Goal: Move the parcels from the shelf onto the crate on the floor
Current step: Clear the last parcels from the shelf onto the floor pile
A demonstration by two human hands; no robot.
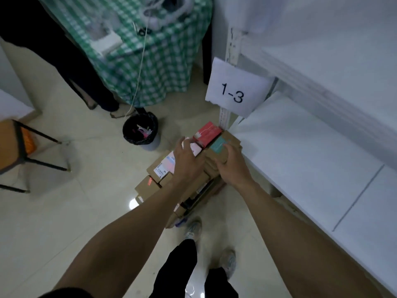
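The parcels point(150, 183) are noted stacked on the floor beside the shelf point(300, 158), long axis toward the feet, directly under both hands: left hand point(189, 158) spread on a white-labelled parcel point(166, 165), right hand point(233, 166), nearer the shelf, curled over a teal-labelled parcel point(219, 145).

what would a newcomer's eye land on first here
Both arms reach down to a pile of parcels low in the middle, left hand spread on top, right hand curled over a teal-labelled box. A red box caps the pile's far end, and a white sign reading 1-3 hangs on the shelf post just above.
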